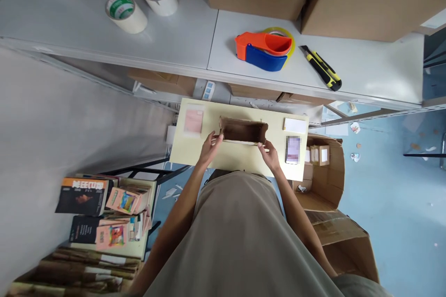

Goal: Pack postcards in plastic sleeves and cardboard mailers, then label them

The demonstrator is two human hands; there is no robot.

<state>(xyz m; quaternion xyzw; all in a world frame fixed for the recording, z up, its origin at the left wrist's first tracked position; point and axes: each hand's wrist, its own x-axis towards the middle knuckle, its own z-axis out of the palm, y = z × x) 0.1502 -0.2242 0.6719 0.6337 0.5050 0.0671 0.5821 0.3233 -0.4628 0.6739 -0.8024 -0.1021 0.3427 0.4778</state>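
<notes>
Rather murky inside, the carton (243, 131)

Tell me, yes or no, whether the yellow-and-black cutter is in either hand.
No: the cutter lies on the grey shelf, while the left hand and right hand are at the open cardboard box.

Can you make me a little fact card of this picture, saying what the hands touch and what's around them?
Left grip: touching the left end of a small open cardboard box
Right grip: touching its right end
Table: cream; flat pink thing on the left, white item and phone on the right
Shelf: two tape rolls, orange-and-blue tape dispenser, yellow-and-black cutter
Lower left: books
</notes>
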